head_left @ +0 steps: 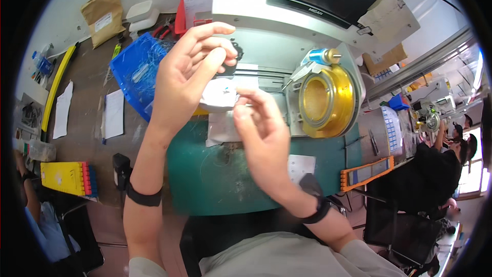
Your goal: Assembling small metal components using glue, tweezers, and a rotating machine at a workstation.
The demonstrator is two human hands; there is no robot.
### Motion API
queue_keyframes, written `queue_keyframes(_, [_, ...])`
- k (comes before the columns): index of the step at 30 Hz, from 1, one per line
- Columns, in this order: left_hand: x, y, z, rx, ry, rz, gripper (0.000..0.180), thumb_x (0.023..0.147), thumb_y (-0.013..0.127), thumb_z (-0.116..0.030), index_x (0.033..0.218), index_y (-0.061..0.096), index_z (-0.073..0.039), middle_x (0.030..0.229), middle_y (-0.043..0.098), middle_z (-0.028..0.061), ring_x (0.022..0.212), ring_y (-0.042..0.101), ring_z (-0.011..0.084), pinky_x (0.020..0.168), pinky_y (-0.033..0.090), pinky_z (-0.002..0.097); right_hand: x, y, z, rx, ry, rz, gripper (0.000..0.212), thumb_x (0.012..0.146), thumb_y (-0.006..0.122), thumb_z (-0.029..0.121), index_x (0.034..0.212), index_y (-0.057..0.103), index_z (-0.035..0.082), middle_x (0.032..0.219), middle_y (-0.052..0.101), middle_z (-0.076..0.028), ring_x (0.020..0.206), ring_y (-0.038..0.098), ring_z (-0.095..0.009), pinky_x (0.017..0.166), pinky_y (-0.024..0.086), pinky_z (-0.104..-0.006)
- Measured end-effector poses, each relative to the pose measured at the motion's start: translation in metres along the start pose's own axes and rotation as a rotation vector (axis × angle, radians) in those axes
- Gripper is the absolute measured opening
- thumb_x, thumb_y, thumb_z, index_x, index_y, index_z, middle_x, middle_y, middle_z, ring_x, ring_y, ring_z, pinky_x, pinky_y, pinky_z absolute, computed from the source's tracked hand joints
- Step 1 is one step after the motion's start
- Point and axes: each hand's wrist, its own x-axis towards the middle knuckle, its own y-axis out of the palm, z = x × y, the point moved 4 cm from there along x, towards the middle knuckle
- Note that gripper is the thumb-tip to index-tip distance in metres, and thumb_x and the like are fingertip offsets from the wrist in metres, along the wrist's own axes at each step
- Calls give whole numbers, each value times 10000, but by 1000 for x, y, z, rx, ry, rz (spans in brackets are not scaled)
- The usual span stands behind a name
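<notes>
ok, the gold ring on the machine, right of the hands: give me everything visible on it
The gold ring is a wide, shiny metallic collar, gold outside with a paler grey inner band around an open bore. It sits in the machine's grey face, facing outward, tilted in this view. A blue-and-brass cylinder stands just above it. Neither hand touches it.

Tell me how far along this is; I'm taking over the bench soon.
Mid-step, apparently. The left hand pinches a small black disc-shaped part and the right hand touches a small white piece just below it, both raised over the green mat. The gold ring on the machine looks bare. Fine strands lie in the blue bin. What is finished cannot be told.
</notes>
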Motion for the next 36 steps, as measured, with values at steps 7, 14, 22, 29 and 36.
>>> queue_keyframes(7, [-3,4,-7,75,99,-109,365,1011,647,-39,1373,618,0,1085,715,66,1037,683,127,930,529,286,13,7,-18,118,-128,-76,129,1088,627,57,1210,619,18,1068,606,-1,951,591,-47,855,501,-230])
queue_keyframes(14, [-5,98,-57,1023,515,214,285,768,763,-49,1052,749,-60,1062,678,42,947,646,267,855,491,403,13,11,-49,-878,-364,-299,192,1163,443,108,1297,524,-3,1236,568,-68,1142,606,-138,965,518,-270])
queue_keyframes(22, [6,129,-42,1173,461,473,188,719,719,-150,873,694,-46,1056,582,86,1041,579,260,850,493,376,20,28,-53,-1168,-114,-560,166,1159,402,101,1244,519,19,1154,534,-56,1072,619,-145,895,530,-265])
queue_keyframes(29, [14,130,-45,1093,458,412,145,720,798,-67,846,732,-41,942,635,26,909,583,261,786,512,397,35,45,-49,-1343,188,-730,166,1155,362,93,1191,515,40,1071,501,-44,1002,632,-151,825,541,-260])
queue_keyframes(36, [16,126,-50,928,361,341,124,715,782,-33,810,702,-26,897,622,55,888,580,284,784,497,419,0,7,-27,-969,127,-295,202,1108,508,85,1296,495,13,1183,586,-86,1010,643,-175,838,544,-286])
